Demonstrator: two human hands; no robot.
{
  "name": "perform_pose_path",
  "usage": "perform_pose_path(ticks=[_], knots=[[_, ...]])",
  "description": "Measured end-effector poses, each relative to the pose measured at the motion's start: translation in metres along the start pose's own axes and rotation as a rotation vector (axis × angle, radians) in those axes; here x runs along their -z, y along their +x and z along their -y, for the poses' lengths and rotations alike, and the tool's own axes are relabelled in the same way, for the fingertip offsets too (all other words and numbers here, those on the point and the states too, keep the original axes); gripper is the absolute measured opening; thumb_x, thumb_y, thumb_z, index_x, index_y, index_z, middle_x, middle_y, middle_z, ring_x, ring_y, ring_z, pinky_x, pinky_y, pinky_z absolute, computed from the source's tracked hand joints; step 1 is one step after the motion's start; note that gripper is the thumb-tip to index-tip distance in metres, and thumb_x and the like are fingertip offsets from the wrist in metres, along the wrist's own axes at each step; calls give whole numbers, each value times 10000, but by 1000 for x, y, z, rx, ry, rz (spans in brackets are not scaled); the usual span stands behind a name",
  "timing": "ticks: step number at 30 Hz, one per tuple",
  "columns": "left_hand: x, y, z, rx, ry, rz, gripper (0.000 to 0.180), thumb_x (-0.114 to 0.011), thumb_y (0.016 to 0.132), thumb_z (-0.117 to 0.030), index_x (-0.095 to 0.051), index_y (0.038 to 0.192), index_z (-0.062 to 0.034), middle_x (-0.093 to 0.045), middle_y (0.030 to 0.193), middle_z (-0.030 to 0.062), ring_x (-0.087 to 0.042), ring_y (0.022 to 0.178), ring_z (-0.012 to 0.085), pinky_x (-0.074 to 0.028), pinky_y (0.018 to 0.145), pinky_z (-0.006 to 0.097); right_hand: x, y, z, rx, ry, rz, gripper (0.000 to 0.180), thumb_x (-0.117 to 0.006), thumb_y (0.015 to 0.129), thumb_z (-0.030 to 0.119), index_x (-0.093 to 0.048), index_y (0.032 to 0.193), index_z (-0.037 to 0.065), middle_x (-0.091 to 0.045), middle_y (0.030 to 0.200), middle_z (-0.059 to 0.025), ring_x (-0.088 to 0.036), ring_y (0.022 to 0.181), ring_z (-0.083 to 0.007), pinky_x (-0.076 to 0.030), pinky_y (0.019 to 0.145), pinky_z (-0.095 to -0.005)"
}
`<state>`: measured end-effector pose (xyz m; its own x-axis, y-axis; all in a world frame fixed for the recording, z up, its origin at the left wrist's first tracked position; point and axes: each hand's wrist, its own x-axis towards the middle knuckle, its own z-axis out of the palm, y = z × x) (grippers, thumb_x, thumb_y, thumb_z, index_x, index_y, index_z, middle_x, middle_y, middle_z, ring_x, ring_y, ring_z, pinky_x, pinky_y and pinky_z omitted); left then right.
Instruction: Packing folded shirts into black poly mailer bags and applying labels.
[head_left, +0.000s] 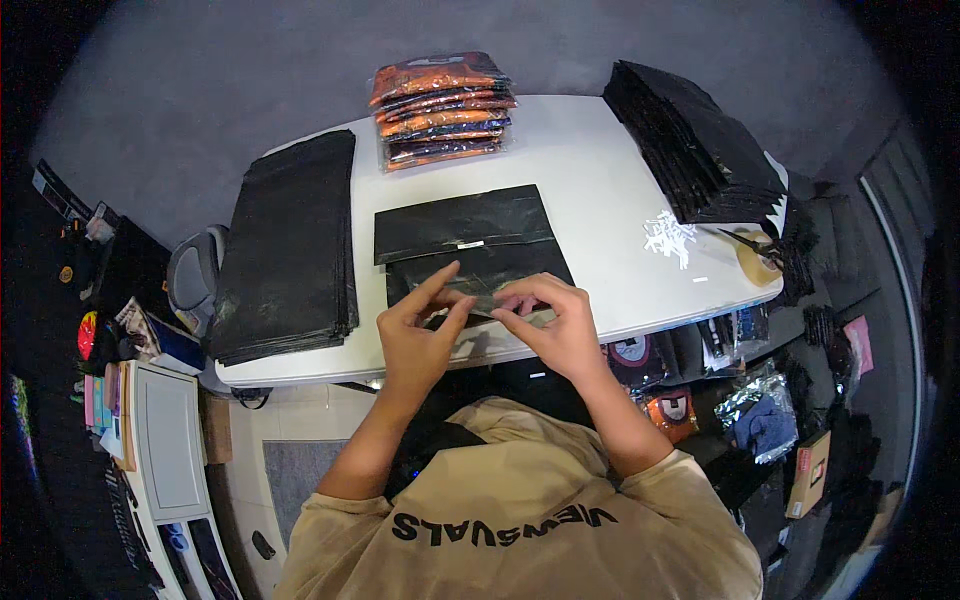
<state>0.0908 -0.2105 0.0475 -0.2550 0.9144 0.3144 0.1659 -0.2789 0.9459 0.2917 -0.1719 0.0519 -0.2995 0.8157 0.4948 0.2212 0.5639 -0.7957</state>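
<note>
A black plastic mailing bag (475, 225) lies on the white table in front of me, its upper part folded over like a flap. One small white strip (470, 244) rests on it, near the fold. Over the bag's near edge, my left hand (425, 318) and my right hand (555, 318) meet fingertip to fingertip. Between them they pinch a thin greyish piece (486, 303); whether it is part of the bag I cannot tell. My left index finger points up, off the piece. My hands hide the bag's near edge.
Flat black bags (290, 240) are stacked at left, with another black stack (700, 150) at far right. Wrapped orange-and-dark packets (443, 110) are piled at the back. White strips (668, 238), scissors (745, 240) and a tape roll (757, 265) lie at right. The white table's edge (300, 376) is close to me.
</note>
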Motion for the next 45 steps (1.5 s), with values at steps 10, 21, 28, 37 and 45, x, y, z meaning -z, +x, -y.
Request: perform_pose_path(ticks=[10, 21, 28, 37, 45], knots=[[6, 12, 2, -114, 122, 135, 157, -828, 937, -16, -822, 1092, 2, -757, 972, 88, -718, 877, 132, -569, 759, 264, -2, 5, -4, -22, -1, -18, 215, -868, 871, 39, -804, 1076, 26, -775, 927, -90, -681, 789, -187, -567, 763, -329], [3, 5, -1, -198, 121, 65, 66, -790, 975, -12, -794, 1036, 13, -744, 1004, 92, -695, 892, 127, -541, 761, 260, -4, 2, -5, -56, 10, -27, 282, -873, 865, 55, -822, 1142, 67, -795, 952, -89, -644, 749, -183, -558, 728, -334], [7, 4, -2, -192, 147, 43, 65, -791, 975, -13, -793, 1025, 28, -754, 970, 91, -701, 858, 129, -553, 753, 266, -6, 3, -5, -29, 17, -22, 347, -859, 880, 27, -829, 1221, 82, -813, 1037, -102, -675, 776, -158, -570, 733, -313], [69, 63, 37, 3, -109, -243, 166, -765, 1040, -77, -794, 1187, -5, -745, 1036, 40, -656, 866, 71, -585, 739, 250, 73, 65, -85, 32, -468, 82, 252, -853, 863, 97, -815, 1111, 81, -736, 1012, -104, -713, 905, -274, -594, 843, -393], [76, 85, 73, -8, 238, -182, 792, -714, 1017, -24, -360, 1715, -148, -729, 1115, 93, -674, 920, 138, -577, 858, 315, 80, 76, -112, 135, -513, 226, 234, -847, 869, 95, -807, 1098, 78, -718, 1046, -107, -730, 959, -309, -598, 865, -414]])
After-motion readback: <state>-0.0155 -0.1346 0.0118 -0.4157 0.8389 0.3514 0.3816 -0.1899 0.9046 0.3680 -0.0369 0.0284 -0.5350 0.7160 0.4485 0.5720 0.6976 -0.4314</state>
